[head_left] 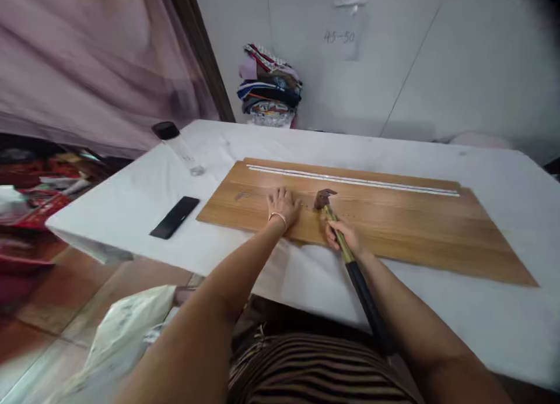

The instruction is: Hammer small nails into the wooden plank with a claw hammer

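Note:
A claw hammer (pixel 324 199) with a yellow and black handle is in my right hand (pixel 343 236), whose fingers wrap the handle close below the head. Its head hangs over or rests on a long brown wooden board (pixel 402 229); I cannot tell which. My left hand (pixel 282 204) lies on the board with fingers spread, left of the hammer head. Small dark specks show on the wood near the hammer. Two thin white strips (pixel 350 179) run along the board's far side.
The board lies on a white-covered table (pixel 122 182). A black phone (pixel 175 217) and a clear bottle with a dark lid (pixel 179 147) are at the left. Folded clothes (pixel 271 89) are stacked by the wall behind. A pink curtain (pixel 100 54) hangs at the left.

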The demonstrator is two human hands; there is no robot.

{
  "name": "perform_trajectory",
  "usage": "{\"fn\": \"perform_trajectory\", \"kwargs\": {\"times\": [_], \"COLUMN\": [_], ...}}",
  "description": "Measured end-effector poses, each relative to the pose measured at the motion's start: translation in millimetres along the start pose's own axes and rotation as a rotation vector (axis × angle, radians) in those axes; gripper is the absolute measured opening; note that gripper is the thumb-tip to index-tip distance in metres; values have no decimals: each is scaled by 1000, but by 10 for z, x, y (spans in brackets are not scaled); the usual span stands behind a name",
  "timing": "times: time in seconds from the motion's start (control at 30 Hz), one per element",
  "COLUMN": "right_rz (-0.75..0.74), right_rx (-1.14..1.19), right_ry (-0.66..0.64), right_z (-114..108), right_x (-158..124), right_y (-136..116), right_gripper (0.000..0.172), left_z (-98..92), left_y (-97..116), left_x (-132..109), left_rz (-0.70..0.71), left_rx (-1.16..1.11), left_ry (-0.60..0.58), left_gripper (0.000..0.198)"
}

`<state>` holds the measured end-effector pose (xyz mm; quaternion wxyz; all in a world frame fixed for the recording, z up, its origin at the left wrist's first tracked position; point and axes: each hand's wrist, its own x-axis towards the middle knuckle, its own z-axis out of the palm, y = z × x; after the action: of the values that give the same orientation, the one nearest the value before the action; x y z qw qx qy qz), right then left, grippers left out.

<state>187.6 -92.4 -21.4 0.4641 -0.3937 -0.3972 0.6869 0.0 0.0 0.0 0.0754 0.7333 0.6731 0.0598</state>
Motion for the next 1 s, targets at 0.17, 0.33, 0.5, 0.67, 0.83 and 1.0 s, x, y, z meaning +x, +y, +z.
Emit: {"fn": "perform_trajectory", "kwargs": {"times": [0.17, 0.33, 0.5, 0.67, 0.83, 1.0], "right_rz": [-52, -45, -70, -45, -65, -33], "right_rx": [9, -1, 18, 4, 11, -11], "right_ry": [-8, -28, -2, -19, -7, -6], "right_z": [-8, -10, 12, 10, -3, 10], "right_x": [-9, -22, -35, -28, -13, -17], "right_y": [13, -4, -6, -13, 1, -19], "right_gripper": [40, 36, 36, 37, 37, 37], "left_z": [-5, 22, 56, 44, 31, 59], "left_y": [-6, -14, -33, -26, -18, -31], "left_x": [2, 6, 27, 25, 19, 25], "left_rz": [0, 12, 12, 12, 6, 20], "left_rx": [-7, -17, -22, -26, -21, -20], "left_ry": [23, 52, 61, 62, 53, 69], "left_gripper": [45, 43, 40, 41, 42, 41]}}
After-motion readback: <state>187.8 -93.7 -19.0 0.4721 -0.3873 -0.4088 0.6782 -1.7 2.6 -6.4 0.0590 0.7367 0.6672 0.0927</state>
